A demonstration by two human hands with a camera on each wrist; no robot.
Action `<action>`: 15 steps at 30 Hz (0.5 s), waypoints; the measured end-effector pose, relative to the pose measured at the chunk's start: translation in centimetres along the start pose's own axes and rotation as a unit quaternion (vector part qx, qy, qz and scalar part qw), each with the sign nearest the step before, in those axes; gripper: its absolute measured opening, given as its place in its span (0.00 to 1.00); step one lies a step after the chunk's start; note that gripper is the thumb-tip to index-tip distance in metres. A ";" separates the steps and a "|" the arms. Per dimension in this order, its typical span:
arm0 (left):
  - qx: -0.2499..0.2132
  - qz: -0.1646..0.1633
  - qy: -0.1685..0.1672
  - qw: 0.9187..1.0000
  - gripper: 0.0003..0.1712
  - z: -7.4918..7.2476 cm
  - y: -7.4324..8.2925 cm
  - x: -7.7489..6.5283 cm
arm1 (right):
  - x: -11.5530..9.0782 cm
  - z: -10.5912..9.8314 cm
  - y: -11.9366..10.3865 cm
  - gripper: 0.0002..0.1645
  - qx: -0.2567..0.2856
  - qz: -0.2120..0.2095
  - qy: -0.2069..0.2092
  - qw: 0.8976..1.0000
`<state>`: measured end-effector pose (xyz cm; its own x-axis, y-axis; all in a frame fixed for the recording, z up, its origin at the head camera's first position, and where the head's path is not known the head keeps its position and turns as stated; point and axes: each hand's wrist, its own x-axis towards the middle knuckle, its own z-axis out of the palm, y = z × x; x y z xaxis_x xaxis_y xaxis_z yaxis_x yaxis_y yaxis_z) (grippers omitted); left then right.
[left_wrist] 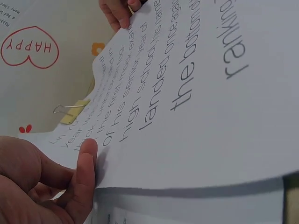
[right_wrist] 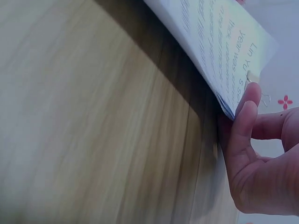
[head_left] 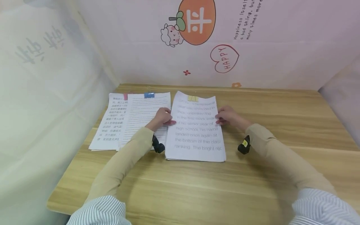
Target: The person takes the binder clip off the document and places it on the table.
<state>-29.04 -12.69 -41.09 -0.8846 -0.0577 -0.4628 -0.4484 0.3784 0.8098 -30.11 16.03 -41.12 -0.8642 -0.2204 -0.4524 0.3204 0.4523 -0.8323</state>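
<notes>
A stack of printed sheets (head_left: 197, 153) with large English text hangs between both hands, a yellow binder clip (head_left: 193, 98) on its far edge. My left hand (head_left: 163, 117) pinches the stack's left edge about halfway along. On the opposite side, my right hand (head_left: 228, 115) grips the right edge between thumb and fingers. In the left wrist view the yellow clip (left_wrist: 74, 112) shows its wire handle, and the sheets sag slightly. The right wrist view has the stack's edge (right_wrist: 205, 74) raised over the wooden table (right_wrist: 117, 116), casting a shadow.
Left of the held stack lies a paper stack (head_left: 140, 118) with a blue binder clip (head_left: 149, 95). It overlaps another stack (head_left: 105, 137) with a pink clip (head_left: 125, 96). A printed cloth backdrop (head_left: 152, 62) stands along the table's far edge, and white cloth (head_left: 42, 125) hangs at left.
</notes>
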 end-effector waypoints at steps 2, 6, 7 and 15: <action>0.008 0.009 -0.010 1.000 0.23 0.5 0.2 -0.2 | -0.3 -0.6 0.2 0.23 0.003 0.003 0.001 1.000; 0.008 0.019 -0.034 0.999 0.20 1.5 0.4 -0.7 | -0.8 -1.7 0.7 0.24 0.009 0.006 0.008 1.000; 0.004 0.018 -0.038 0.999 0.19 1.7 0.5 -0.8 | -0.9 -1.9 0.8 0.24 0.009 0.007 0.010 1.000; -0.008 0.008 -0.085 0.996 0.17 3.4 1.0 -2.3 | -1.8 -3.7 2.0 0.28 0.017 0.016 0.021 0.999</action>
<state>-27.02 -9.06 -40.45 -0.8577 0.1068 -0.5029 -0.4370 0.3637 0.8227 -29.39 20.45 -40.79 -0.8684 -0.1690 -0.4662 0.3612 0.4284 -0.8282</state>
